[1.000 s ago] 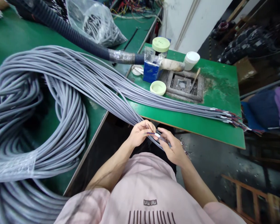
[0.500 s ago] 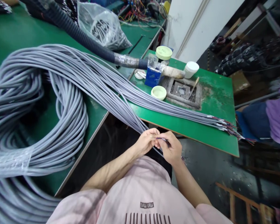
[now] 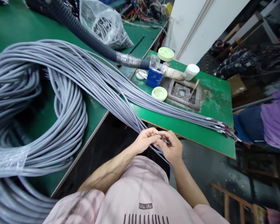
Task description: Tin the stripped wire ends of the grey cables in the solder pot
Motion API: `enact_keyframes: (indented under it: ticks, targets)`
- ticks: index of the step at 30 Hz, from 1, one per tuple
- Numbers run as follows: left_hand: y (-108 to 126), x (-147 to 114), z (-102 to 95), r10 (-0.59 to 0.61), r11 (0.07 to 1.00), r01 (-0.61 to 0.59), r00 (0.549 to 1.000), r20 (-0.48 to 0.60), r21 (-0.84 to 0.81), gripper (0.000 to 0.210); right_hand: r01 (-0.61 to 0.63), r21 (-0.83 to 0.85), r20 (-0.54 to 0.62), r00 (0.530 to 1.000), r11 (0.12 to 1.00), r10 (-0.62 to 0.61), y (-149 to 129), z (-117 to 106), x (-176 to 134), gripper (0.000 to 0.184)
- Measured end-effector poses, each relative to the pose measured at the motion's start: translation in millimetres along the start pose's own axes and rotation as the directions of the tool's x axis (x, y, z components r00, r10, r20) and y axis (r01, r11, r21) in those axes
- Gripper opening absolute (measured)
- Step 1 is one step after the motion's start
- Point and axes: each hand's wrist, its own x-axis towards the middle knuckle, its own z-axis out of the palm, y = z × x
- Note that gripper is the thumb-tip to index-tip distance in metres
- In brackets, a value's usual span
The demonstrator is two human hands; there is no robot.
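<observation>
In front of my chest my two hands meet, fingertip to fingertip. My left hand (image 3: 146,140) pinches the end of a grey cable. My right hand (image 3: 172,147) closes round the thin coloured wires (image 3: 165,140) that come out of that end; dark and reddish strands show between the fingers. Loose grey cables (image 3: 135,122) run down from the bench and pass under my hands. A second bundle of grey cables (image 3: 177,111) lies across the green board, its stripped ends (image 3: 224,128) fanned out at the right edge.
A big cable coil (image 3: 70,102) fills the left bench. A corrugated hose (image 3: 91,40) ends beside a blue box (image 3: 153,77), a white cup (image 3: 191,72), a pale round lid (image 3: 159,93) and a soot-stained square pot (image 3: 183,93). Another person in purple (image 3: 274,121) sits at the right.
The fingers have shifted slightly on the cable end, and more coloured wires show between them. The whole view has moved a little; the bench items stay in place.
</observation>
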Motion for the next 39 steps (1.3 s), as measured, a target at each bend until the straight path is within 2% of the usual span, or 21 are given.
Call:
enact_keyframes:
  ticks: [5, 8, 10, 14, 18, 20, 25, 27, 28, 30, 31, 33, 34, 36, 39]
  targets:
    - [-1.6, -0.7, 0.9, -0.010, 1.000, 0.010, 1.000, 0.003, 0.016, 0.037, 0.022, 0.057, -0.030, 0.999, 0.998, -0.021, 0.8, -1.6, 1.1, 0.017]
    - [-0.8, -1.0, 2.6, 0.043, 0.998, -0.043, 0.999, -0.002, 0.037, 0.036, 0.036, 0.137, -0.073, 0.997, 0.990, -0.026, 1.5, -1.3, 1.0, 0.015]
    - [0.6, -1.4, 5.0, 0.097, 0.993, -0.097, 0.995, -0.008, 0.075, 0.035, 0.009, 0.154, -0.133, 0.991, 0.988, 0.011, 2.2, -0.2, 1.2, 0.014]
    - [3.9, -3.8, 10.3, 0.250, 0.935, -0.228, 0.967, -0.050, 0.271, 0.028, 0.012, 0.123, -0.246, 0.969, 0.992, 0.018, 5.0, 0.9, 2.8, 0.014]
    - [4.8, -5.4, 13.0, 0.376, 0.839, -0.298, 0.922, -0.089, 0.456, 0.023, 0.038, 0.051, -0.217, 0.976, 0.998, -0.026, 5.7, -2.9, 5.6, 0.012]
    - [3.4, -3.9, 14.1, 0.365, 0.860, -0.283, 0.922, -0.126, 0.424, 0.024, 0.018, 0.022, -0.205, 0.979, 1.000, -0.013, 4.9, -4.6, 8.0, 0.012]
    - [0.8, 3.2, 17.1, 0.206, 0.966, -0.168, 0.960, -0.188, 0.198, 0.037, 0.069, 0.042, -0.214, 0.975, 0.997, -0.059, 2.8, -3.7, 19.8, 0.012]
    - [4.0, 4.8, 15.5, 0.231, 0.958, -0.186, 0.951, -0.205, 0.217, 0.037, 0.108, 0.040, -0.211, 0.973, 0.993, -0.097, 1.0, -5.6, 28.7, 0.013]
    - [6.9, 5.1, 13.2, 0.282, 0.937, -0.222, 0.936, -0.210, 0.269, 0.035, 0.118, 0.026, -0.210, 0.971, 0.993, -0.110, -0.3, -8.1, 34.8, 0.013]
    - [15.2, 5.5, 5.1, 0.456, 0.821, -0.332, 0.871, -0.184, 0.464, 0.027, 0.130, -0.025, -0.214, 0.968, 0.991, -0.132, -2.9, -16.5, 51.5, 0.015]
    - [20.0, 5.8, -0.6, 0.557, 0.714, -0.385, 0.818, -0.141, 0.585, 0.022, 0.127, -0.062, -0.216, 0.966, 0.990, -0.138, -3.7, -21.8, 62.3, 0.017]
    - [28.7, 7.4, -14.2, 0.717, 0.432, -0.436, 0.697, -0.007, 0.789, 0.013, 0.113, -0.138, -0.205, 0.969, 0.984, -0.140, -3.1, -32.8, 88.5, 0.023]
    - [31.6, 8.9, -21.4, 0.763, 0.300, -0.431, 0.644, 0.057, 0.851, 0.011, 0.104, -0.176, -0.181, 0.974, 0.979, -0.136, -1.3, -37.5, 103.2, 0.024]
    - [32.9, 13.3, -34.9, 0.804, 0.103, -0.388, 0.574, 0.153, 0.916, 0.009, 0.095, -0.251, -0.116, 0.985, 0.963, -0.127, 5.3, -43.5, 133.9, 0.027]
    - [23.7, 22.6, -49.7, 0.791, -0.109, -0.379, 0.528, 0.311, 0.919, 0.005, 0.084, -0.366, 0.002, 0.996, 0.927, -0.089, 19.6, -43.5, 175.9, 0.031]
